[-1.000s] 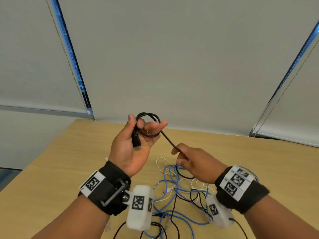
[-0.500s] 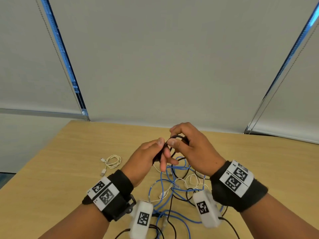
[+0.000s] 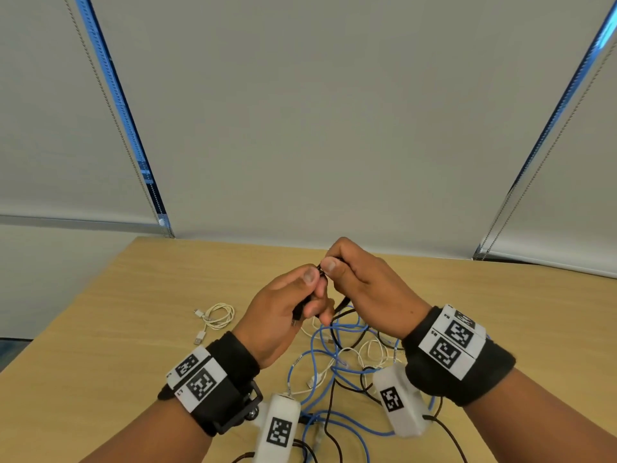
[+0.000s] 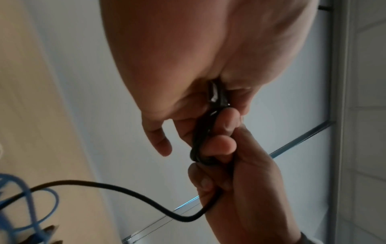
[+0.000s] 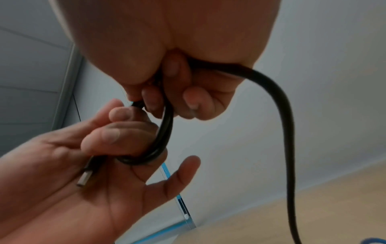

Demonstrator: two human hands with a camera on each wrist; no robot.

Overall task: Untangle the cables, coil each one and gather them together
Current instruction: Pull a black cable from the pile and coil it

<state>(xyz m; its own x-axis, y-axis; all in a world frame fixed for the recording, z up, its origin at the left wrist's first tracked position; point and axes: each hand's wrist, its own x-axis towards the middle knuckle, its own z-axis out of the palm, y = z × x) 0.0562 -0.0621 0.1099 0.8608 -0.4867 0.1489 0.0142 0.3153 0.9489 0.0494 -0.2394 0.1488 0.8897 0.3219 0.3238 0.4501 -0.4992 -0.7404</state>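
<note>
Both hands meet above the wooden table (image 3: 110, 332), each holding the same black cable (image 5: 165, 132). My left hand (image 3: 293, 305) grips small loops of it, the USB plug (image 5: 84, 177) poking out below the fingers. My right hand (image 3: 347, 279) pinches the loops from the other side, with its fingers curled round the strand. The free length of the black cable (image 4: 117, 188) hangs down to a tangle of blue cable (image 3: 334, 365), white and black cables on the table under my wrists. A coiled white cable (image 3: 217, 317) lies apart, left of the hands.
Pale roller blinds (image 3: 317, 111) with bead chains hang behind the table's far edge. The tangle spreads toward the near edge between my forearms. Bare wood shows to the left and right of it.
My right hand rose from the tangle and joined the left at the loops. Both hands have come lower and closer together, and the loop is now pressed tight between them.
</note>
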